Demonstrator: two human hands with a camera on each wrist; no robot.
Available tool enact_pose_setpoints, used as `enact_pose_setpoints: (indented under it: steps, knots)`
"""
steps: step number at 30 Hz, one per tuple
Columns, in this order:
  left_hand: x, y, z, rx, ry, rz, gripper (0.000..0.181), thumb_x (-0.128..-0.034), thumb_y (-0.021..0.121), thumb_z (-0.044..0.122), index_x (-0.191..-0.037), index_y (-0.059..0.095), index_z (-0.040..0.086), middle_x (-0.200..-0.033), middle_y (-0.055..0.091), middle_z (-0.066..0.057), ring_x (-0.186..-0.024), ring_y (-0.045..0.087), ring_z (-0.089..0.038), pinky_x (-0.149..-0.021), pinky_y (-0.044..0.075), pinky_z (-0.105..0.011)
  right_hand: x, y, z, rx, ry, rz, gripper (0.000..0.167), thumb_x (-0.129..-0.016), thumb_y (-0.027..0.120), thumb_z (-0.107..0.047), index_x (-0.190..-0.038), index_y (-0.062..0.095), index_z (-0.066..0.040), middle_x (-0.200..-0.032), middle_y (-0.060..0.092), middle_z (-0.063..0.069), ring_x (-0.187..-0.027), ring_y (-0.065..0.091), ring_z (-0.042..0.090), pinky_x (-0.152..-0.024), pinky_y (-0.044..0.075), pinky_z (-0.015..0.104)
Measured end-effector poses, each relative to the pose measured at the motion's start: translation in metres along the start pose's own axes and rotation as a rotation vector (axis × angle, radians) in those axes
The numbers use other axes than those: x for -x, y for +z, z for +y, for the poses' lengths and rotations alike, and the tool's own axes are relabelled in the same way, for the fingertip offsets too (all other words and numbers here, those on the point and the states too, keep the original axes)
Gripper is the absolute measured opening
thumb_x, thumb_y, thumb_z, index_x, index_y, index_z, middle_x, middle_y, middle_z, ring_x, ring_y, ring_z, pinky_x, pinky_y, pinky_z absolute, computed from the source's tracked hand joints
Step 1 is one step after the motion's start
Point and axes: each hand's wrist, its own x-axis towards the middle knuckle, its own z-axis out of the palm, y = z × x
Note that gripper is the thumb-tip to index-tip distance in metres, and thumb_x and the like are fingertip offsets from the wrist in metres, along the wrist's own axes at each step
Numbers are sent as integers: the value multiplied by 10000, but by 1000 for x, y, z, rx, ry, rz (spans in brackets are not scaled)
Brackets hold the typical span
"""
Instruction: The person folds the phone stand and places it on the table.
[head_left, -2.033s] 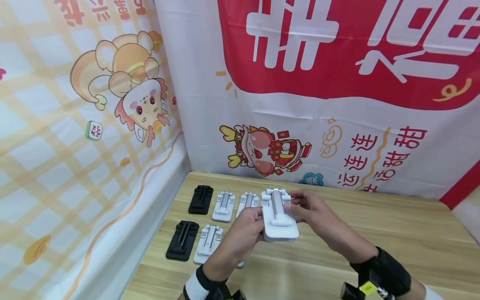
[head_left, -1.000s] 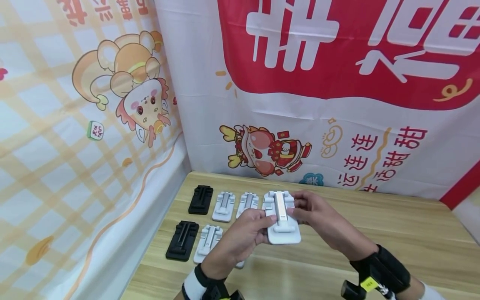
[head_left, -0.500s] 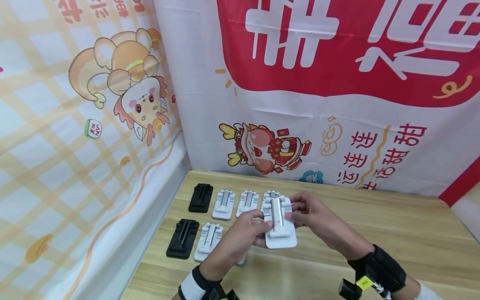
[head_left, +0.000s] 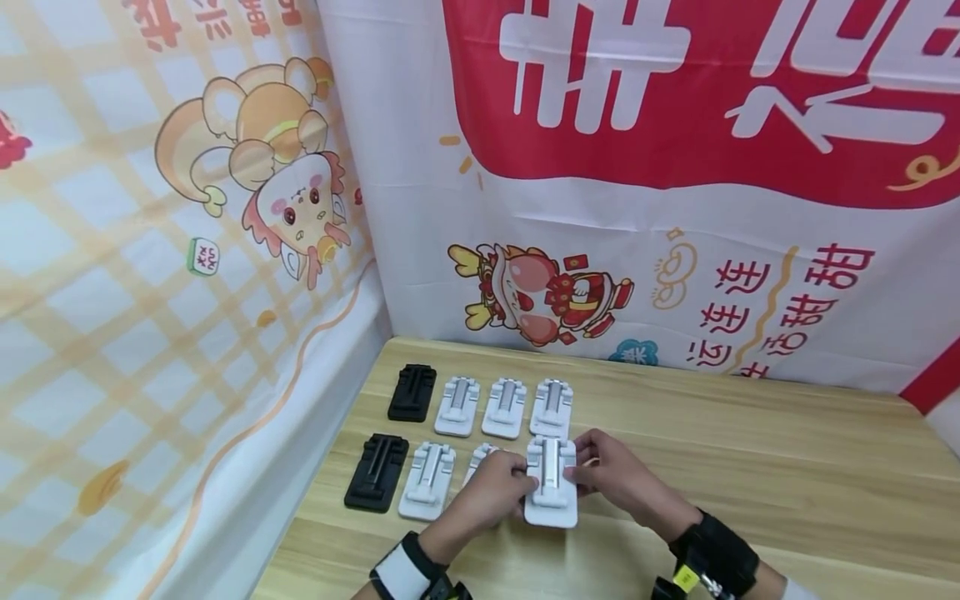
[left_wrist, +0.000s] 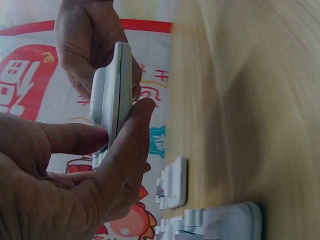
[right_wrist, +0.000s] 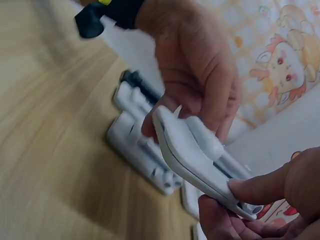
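Both hands hold one folded white phone stand above the table, its hinged arm facing up. My left hand pinches its left edge, thumb on top and fingers beneath. On the other edge, my right hand pinches with thumb and fingers. The left wrist view shows the stand edge-on, off the wood. Behind it lies a white phone stand, and a front-row white stand is partly hidden by my left hand.
On the wooden table, folded phone stands lie in two rows. A black stand begins the back row and another black stand the front row, with white stands beside them. Printed cloth walls border the back and left.
Both hands have lowered the white phone stand toward the table's front, uncovering the last white stand of the back row. Both hands still hold it. The head view has shifted slightly.
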Motion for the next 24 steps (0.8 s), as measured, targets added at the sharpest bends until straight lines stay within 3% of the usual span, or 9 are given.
enact_pose_setpoints:
  steps: [4, 8, 12, 15, 19, 21, 24]
  knots:
    - [-8, 7, -9, -145, 18, 70, 119, -900, 713, 70, -940, 679, -37, -640, 555, -2, -526, 509, -120, -457, 399, -227, -8, 8, 14, 113, 17, 67, 333, -870, 760, -15, -1146, 577, 18, -1000, 596, 120, -856, 625, 202, -708, 603, 356]
    - [-11, 13, -15, -238, 9, 146, 348, -872, 738, 35, -1178, 626, -86, -716, 585, -35, -568, 532, -145, -475, 431, -260, -14, 15, 23, 186, 29, 85, 338, -862, 781, -67, -1132, 588, -1, -956, 587, 97, -830, 591, 195, -664, 530, 312]
    - [-12, 17, -20, -298, 56, 165, 237, -844, 695, -15, -1069, 642, -67, -718, 567, -48, -582, 504, -160, -486, 423, -277, -17, 22, 31, 178, 46, 93, 305, -866, 766, -58, -1103, 581, -4, -910, 589, 94, -787, 589, 191, -640, 522, 307]
    - [-12, 20, -22, -340, 78, 140, 194, -837, 680, 3, -1010, 640, -73, -783, 580, -90, -662, 522, -191, -546, 453, -320, -18, 27, 39, 185, 61, 95, 278, -874, 757, -56, -1075, 571, -9, -884, 587, 94, -765, 581, 188, -624, 507, 299]
    - [-12, 25, -24, -406, 71, 127, 257, -882, 675, 62, -1062, 645, -119, -937, 608, -183, -811, 560, -239, -662, 499, -407, -19, 31, 47, 227, 66, 95, 285, -880, 761, -88, -1067, 559, -17, -876, 592, 91, -748, 568, 189, -608, 482, 292]
    - [-12, 27, -25, -436, 76, 136, 234, -907, 663, 72, -1039, 661, -120, -935, 607, -189, -796, 559, -237, -649, 494, -396, -20, 32, 49, 256, 61, 100, 290, -880, 766, -112, -1062, 558, -26, -864, 591, 83, -729, 551, 187, -590, 458, 286]
    - [-11, 26, -25, -460, 86, 159, 153, -936, 625, 74, -866, 661, -58, -821, 583, -133, -686, 528, -210, -552, 436, -345, -22, 32, 50, 296, 51, 103, 276, -883, 763, -135, -1052, 567, -40, -834, 588, 73, -692, 529, 186, -565, 426, 278]
